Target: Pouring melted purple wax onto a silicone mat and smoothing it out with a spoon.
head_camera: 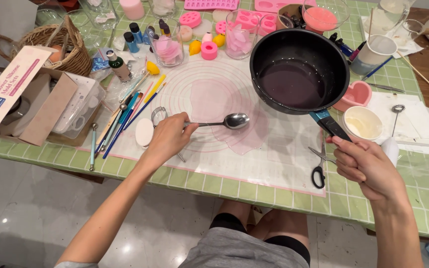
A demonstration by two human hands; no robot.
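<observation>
Pan up, spoon out over the pink pour!

Right hand (368,166) is closed around the handle of the black saucepan (299,72), lifted and tilted at one o'clock. Left hand (167,136) pinches a metal spoon (229,120), bowl at three o'clock, over the pale pink puddle (232,111) already on the mat (274,159). Only a dark film seems left in the pan; spreading looks undone.

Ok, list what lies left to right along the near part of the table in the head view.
Open cardboard box → row of slim modelling tools → left hand → metal spoon → black-handled scissors → right hand on the black saucepan.
</observation>
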